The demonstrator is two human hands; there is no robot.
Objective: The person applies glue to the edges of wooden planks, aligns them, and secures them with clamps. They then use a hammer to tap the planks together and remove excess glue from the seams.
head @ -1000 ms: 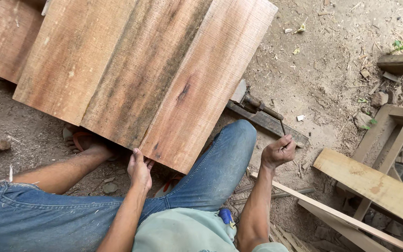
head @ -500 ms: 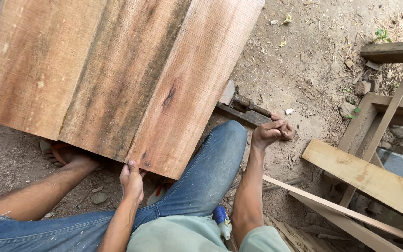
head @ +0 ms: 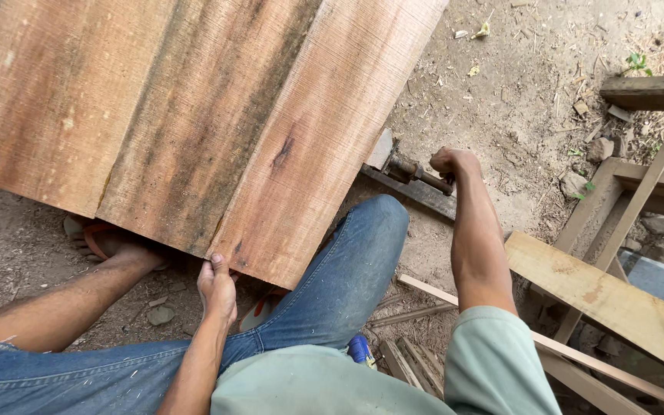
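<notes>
Head view, left hand: I am seeing the left hand [head: 217,288] gripping the lower edge of the reddish plank [head: 324,146], fingers curled round the near end, as it was half a second ago.
Head view, right hand: the right hand [head: 453,163] is now closing in a fist around the rusty metal handle [head: 418,174]; a second ago it was hanging free in the air above the ground.
Planks: the reddish plank is lying edge to edge with the darker plank [head: 209,115], both tilting over the knee in blue jeans [head: 355,253]; they are filling more of the frame than before.
Ground: the metal bar [head: 416,192] is lying on the dirt just beside the plank's right edge.
Surroundings: a pale board [head: 616,300] is resting across a wooden frame [head: 639,200] to the right.
</notes>
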